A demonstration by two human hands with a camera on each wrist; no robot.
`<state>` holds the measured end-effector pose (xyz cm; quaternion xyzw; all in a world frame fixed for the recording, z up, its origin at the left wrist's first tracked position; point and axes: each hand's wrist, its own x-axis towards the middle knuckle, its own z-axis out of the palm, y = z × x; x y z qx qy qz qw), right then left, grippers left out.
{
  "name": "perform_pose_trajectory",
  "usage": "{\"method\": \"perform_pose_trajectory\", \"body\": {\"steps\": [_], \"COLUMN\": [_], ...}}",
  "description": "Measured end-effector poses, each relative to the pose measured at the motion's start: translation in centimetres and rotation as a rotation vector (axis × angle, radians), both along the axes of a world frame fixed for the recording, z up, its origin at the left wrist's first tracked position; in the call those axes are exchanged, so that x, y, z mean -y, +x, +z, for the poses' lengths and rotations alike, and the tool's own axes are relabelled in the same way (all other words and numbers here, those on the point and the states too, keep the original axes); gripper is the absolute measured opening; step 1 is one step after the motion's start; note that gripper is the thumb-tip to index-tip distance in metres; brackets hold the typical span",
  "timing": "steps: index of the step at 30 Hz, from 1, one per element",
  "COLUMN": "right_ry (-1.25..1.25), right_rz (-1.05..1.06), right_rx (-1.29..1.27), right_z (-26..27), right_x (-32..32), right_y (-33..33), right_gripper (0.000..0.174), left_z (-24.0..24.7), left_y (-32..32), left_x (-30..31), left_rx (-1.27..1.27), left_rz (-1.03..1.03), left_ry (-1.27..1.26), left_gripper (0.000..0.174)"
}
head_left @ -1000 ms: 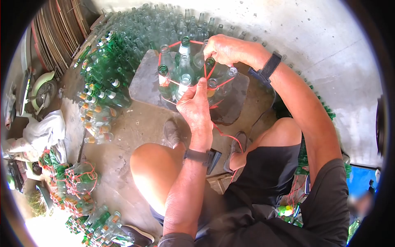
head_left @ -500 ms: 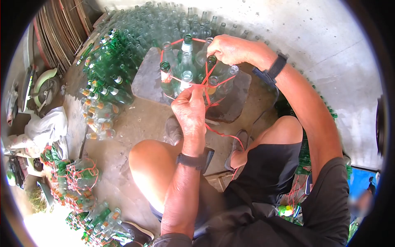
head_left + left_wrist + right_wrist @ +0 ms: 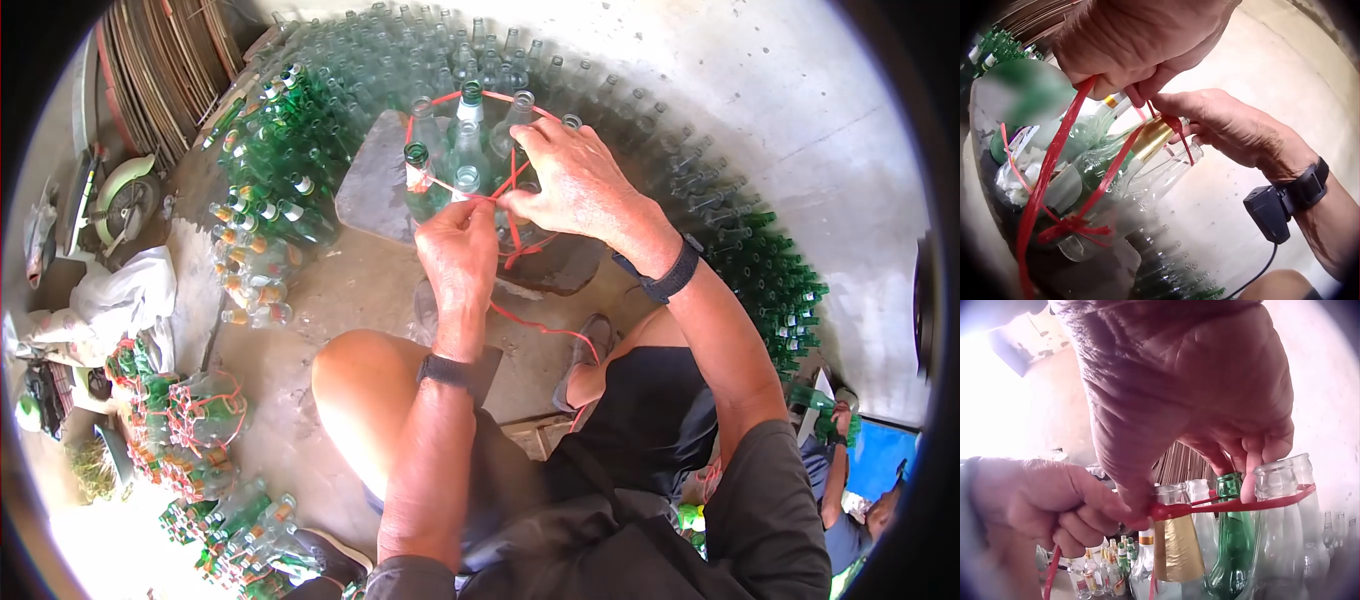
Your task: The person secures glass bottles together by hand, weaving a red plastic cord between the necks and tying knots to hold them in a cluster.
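Observation:
A cluster of clear and green glass bottles stands on a grey slab, ringed near the necks by red twine. My left hand pinches the twine at the near side of the ring, where strands cross. My right hand spans the necks on the right with thumb and fingers apart. Its thumb lies at the red knot, beside the left fingertips. Its other fingertips reach down by the green bottle neck. A gold-foiled bottle stands under the knot. The right palm hides several bottles in the head view.
Dense rows of bottles line the wall behind and to the right. Red-tied bottle bundles sit at the left, near a white bag. A loose twine tail runs past my shoe. Another person's arm shows at the right edge.
My right hand has come down from the ring's far right side to the crossing by the left hand, and its fingers have spread. The left hand keeps its pinch on the twine.

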<state>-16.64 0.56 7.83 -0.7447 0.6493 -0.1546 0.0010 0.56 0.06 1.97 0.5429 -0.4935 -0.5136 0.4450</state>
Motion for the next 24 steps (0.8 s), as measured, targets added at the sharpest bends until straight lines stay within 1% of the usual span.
{"method": "perform_pose_trajectory", "body": {"steps": [2,4,6,7,9,12,14,20,24], "right_ry": [0.012,0.025,0.038,0.034,0.031,0.003,-0.175,-0.094,-0.137], "right_rz": [0.004,0.002,-0.004,-0.015,-0.026,-0.019,0.036,0.032,0.030], "right_rx": [0.056,0.042,0.029,0.016,0.012,0.027,0.093,0.177,0.213], "right_z": [-0.2,-0.2,-0.3,-0.3,-0.6,-1.4,-2.9,-2.9,-3.2], "right_x": [0.2,0.2,0.0,-0.1,-0.3,-0.2,0.0,-0.1,-0.1], "right_y": [-0.1,0.0,0.2,0.4,0.5,0.3,-0.1,0.0,0.1], "right_gripper": [0.075,0.074,0.072,0.071,0.070,0.068,0.058,0.062,0.059], "left_z": [0.1,0.2,0.3,0.7,1.5,1.2,1.4,2.7,3.9], "left_y": [0.4,0.8,0.9,1.1,1.7,1.9,2.1,2.1,2.2], "left_x": [0.3,0.5,0.6,0.7,0.8,1.2,1.2,1.5,1.7], "left_rx": [0.032,0.069,0.148,0.153,0.249,0.295,0.353,0.537,0.616], "left_rz": [0.000,0.001,-0.003,-0.004,-0.043,-0.051,-0.065,-0.114,-0.180], "left_ry": [-0.027,-0.059,-0.154,-0.158,-0.090,-0.159,-0.212,-0.343,-0.424], "left_gripper": [0.022,0.022,0.021,0.021,0.022,0.021,0.020,0.018,0.014]}}
